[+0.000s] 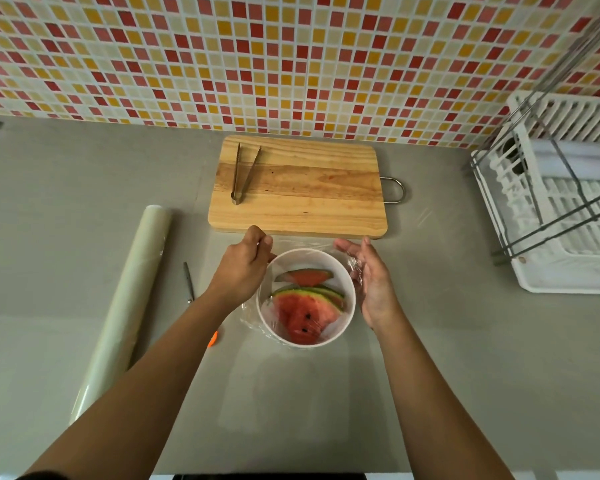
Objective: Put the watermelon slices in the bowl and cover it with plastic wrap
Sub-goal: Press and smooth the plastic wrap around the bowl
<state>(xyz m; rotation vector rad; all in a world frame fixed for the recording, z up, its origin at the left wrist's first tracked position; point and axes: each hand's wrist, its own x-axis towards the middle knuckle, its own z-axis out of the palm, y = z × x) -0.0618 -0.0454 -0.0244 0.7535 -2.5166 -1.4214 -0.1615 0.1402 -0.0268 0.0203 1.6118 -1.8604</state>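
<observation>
The white bowl [302, 259] sits on the grey surface [447, 341] right between the two hands, with the watermelon slices [303, 311] already inside: one thin wedge toward the far side, and larger ones overlapping toward the near side. A loose sheet of plastic wrap [291, 242] lies over the bowl and trails toward the cutting board.

The left hand [246, 268] is at the bowl's far-left rim. Its grip is curled, thumb and fingertips pinching the wrap's edge. The right hand [369, 278] stands just beside the right rim with a spread grip, palm turned inward, and crumpled film clings to its fingers [355, 268]. Both hands are equally near. The film needs pulling outward and down over the rim, left and right, so the next move likely turns on tucking the slack under each side.

Beyond the bowl a wooden cutting board [298, 195] carries metal tongs [244, 174]. The wrap roll [132, 296] lies to the left, its long axis running near to far, with orange-handled scissors [189, 282] beside it. A white dish rack [561, 220] stands to the right, and a mosaic tile wall [291, 57] rises behind.
</observation>
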